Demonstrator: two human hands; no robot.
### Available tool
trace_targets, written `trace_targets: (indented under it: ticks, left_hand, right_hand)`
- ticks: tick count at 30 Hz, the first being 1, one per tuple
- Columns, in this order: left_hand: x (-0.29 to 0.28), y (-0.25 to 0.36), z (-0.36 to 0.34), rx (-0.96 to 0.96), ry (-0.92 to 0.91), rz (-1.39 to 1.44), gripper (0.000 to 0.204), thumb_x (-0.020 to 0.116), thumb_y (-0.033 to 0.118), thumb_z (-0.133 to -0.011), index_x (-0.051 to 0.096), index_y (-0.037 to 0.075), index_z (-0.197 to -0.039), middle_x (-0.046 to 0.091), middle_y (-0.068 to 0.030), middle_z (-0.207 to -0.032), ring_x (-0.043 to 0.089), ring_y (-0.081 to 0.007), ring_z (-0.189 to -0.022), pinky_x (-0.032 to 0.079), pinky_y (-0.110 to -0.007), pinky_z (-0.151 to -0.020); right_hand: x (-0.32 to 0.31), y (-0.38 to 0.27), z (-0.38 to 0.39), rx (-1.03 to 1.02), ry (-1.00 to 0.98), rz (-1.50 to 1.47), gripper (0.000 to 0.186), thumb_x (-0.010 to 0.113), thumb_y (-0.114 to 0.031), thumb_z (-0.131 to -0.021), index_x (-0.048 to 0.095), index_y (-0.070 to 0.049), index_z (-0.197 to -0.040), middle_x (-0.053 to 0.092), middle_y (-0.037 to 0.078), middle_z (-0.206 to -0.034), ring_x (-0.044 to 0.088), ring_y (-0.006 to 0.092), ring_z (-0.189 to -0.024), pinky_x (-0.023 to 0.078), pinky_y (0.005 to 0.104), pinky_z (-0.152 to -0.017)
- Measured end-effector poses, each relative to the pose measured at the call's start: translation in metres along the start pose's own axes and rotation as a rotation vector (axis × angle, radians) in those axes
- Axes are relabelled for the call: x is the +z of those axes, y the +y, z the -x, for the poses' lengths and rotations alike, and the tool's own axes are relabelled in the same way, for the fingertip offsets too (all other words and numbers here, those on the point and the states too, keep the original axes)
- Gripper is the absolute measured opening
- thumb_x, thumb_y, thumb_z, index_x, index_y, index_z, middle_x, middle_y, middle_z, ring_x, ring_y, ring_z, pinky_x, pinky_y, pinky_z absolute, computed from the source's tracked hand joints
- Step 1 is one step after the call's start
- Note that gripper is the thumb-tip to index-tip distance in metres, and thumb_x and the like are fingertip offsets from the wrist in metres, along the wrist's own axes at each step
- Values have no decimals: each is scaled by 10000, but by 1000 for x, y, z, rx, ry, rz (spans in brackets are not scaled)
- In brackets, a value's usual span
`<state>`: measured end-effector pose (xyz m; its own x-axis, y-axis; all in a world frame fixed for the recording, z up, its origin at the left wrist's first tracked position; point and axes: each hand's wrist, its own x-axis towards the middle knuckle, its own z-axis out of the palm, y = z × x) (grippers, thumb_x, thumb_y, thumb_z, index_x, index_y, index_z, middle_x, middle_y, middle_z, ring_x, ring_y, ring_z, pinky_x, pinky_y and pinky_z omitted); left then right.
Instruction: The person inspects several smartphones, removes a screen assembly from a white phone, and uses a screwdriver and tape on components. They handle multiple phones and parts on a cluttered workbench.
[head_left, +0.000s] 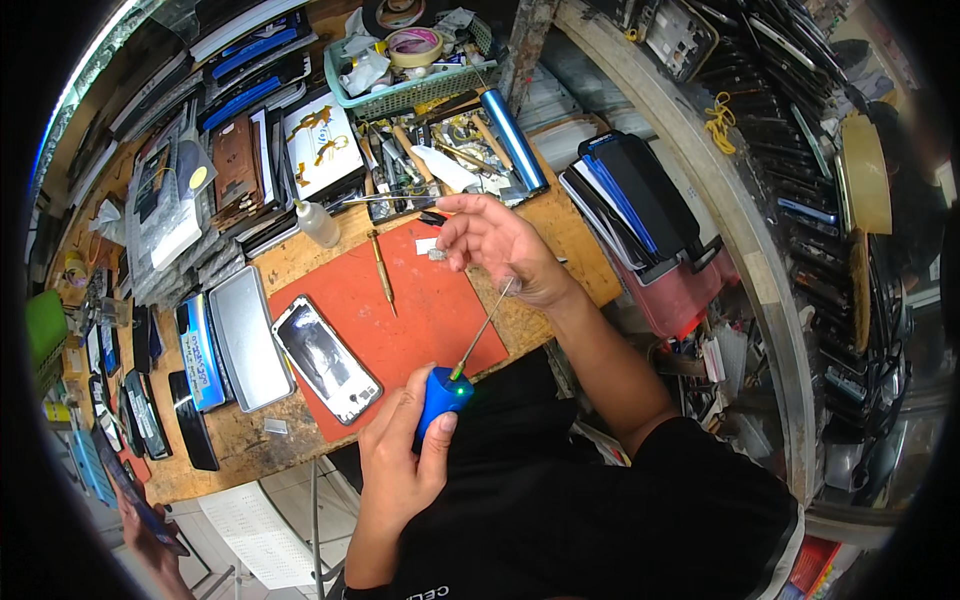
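L hand (pixel 405 455) is wrapped around the blue handle (pixel 440 395) of a precision screwdriver, thumb across the front, fingers (pixel 385 420) clenched on it at the near edge of the worktop (pixel 560 235). Thin metal shaft (pixel 482 330) runs up and to the right from the handle, tip ending at the heel of the R hand (pixel 495 245).

R hand hovers over the far right corner of the red mat (pixel 400 320), fingers (pixel 450 235) pinched together on a small silvery part (pixel 437 255); too small to tell what it is. Part sits just below the fingertips, touching them, above the mat.

On the mat, left side: a phone (pixel 325 358) lying flat and diagonal, well apart from both hands. Brass-coloured screwdriver (pixel 382 270) lies on the mat's far edge, between phone and R hand. Silver phone back cover (pixel 245 335) just left of the mat. Small white squeeze bottle (pixel 318 222) stands beyond the mat. Black tweezers (pixel 432 217) near R hand's fingertips, not touched. Green basket (pixel 400 95) w/ tape rolls at the back. Stack of dark phone screens (pixel 635 200) right of the R hand.
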<state>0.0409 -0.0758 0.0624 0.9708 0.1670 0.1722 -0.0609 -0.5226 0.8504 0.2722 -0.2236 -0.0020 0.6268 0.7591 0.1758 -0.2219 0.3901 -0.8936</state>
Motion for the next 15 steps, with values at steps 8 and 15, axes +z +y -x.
trace_targets:
  ticks: [8, 15]
  left_hand:
    - [0, 0, 0, 32, 3, -2, 406, 689, 162, -1006, 631, -57, -1343, 696, -207, -957, 702, -316, -791, 556, -378, -731]
    - [-4, 3, 3, -16, -20, -16, 406, 692, 165, -1003, 635, -62, -1335, 692, -199, -940, 695, -311, -774, 553, -380, -721]
  right_hand:
    - [2, -1, 1, 11, 7, 24, 1243, 909, -710, -672, 401, 30, -1531, 635, 101, -1182, 608, 148, -994, 507, 306, -928]
    - [1, 1, 2, 18, 4, 2, 1207, 940, -631, -662, 408, 13, -1533, 629, 72, -1169, 612, 122, -981, 514, 258, -899]
